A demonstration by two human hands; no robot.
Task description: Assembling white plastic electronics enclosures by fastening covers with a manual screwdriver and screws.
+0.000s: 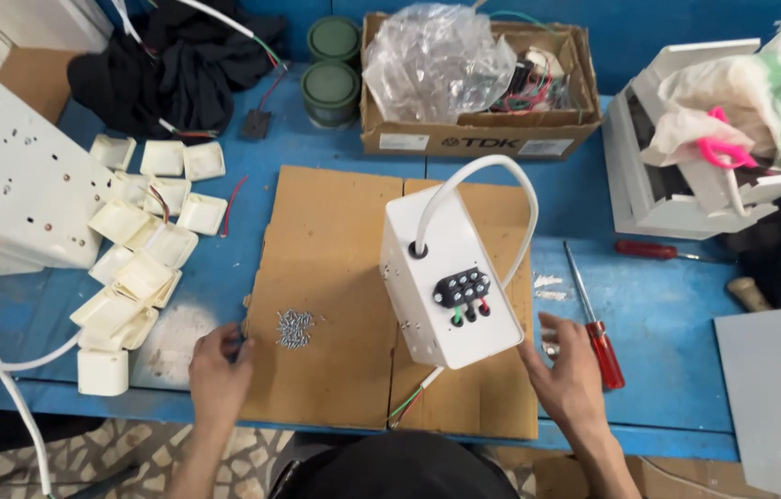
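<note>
- Smooth white painted metal box (450, 277), matt, with glossy black plastic terminals.
- Rough brown cardboard sheet (335, 277), matt.
- Shiny metal screws (294, 328), heaped.
- Glossy red plastic handle on steel-shafted screwdriver (593, 323).
- Worn blue painted table (667, 305).
- Cream plastic covers (136, 268), smooth.

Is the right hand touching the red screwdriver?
Apart. In the head view, a strip of blue table shows between the right hand and the red-handled screwdriver.

A brown cardboard box (478, 129) with two white labels stands at the bench's far edge.
</note>
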